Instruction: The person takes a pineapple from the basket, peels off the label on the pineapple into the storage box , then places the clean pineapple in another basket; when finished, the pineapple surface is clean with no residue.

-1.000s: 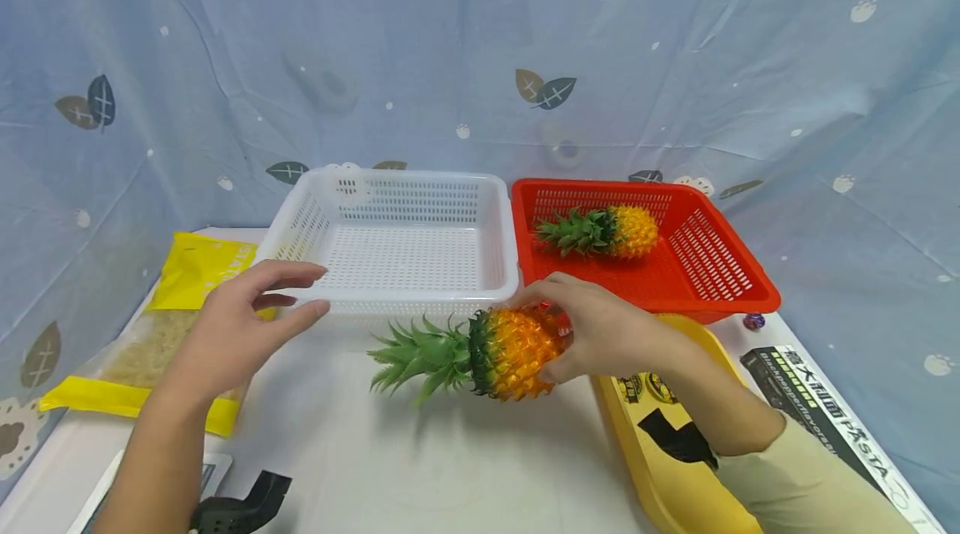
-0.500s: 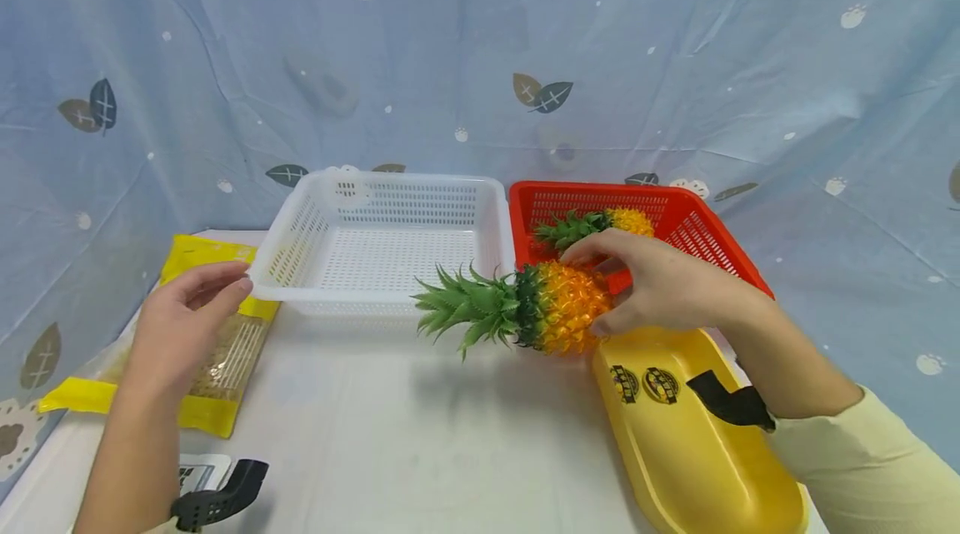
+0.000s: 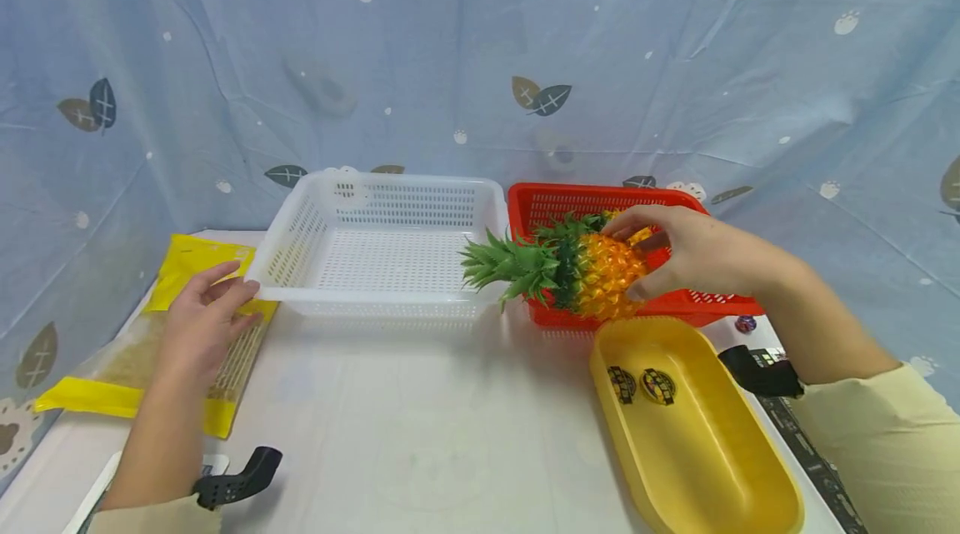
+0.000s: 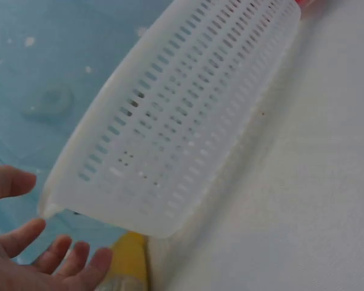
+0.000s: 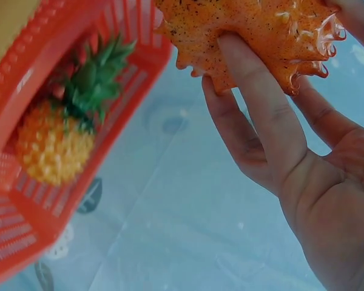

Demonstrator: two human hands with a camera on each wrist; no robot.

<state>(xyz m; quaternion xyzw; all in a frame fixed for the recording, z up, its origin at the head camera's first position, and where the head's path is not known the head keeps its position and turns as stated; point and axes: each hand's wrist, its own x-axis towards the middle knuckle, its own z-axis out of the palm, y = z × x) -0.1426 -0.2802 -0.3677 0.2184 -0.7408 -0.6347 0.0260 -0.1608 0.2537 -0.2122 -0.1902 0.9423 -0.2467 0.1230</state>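
Note:
My right hand (image 3: pixel 701 255) grips the base of a toy pineapple (image 3: pixel 603 276) and holds it sideways over the front of the red basket (image 3: pixel 525 201); its green leaves point left, overlapping the white basket's edge. The right wrist view shows the fingers (image 5: pixel 255 85) spread around its orange, spiky body. Behind it a second pineapple (image 5: pixel 54 145) lies inside the red basket, mostly hidden in the head view. My left hand (image 3: pixel 202 317) is at the front left corner of the white basket (image 3: pixel 397 297). There, its fingers (image 4: pixel 24 236) are loosely bent, some just at the rim; firm contact cannot be told.
In front of the red basket stands a yellow tray (image 3: pixel 697 442). A yellow and clear bag (image 3: pixel 120 359) lies at the left, beneath my left forearm. A dark box (image 3: pixel 813 455) is partly hidden at the right. Behind the baskets hangs a blue patterned cloth (image 3: pixel 420 51).
My right hand has lifted the pineapple off the table front and carried it right and back, over the red basket. My left hand has shifted left and down to the white basket's corner.

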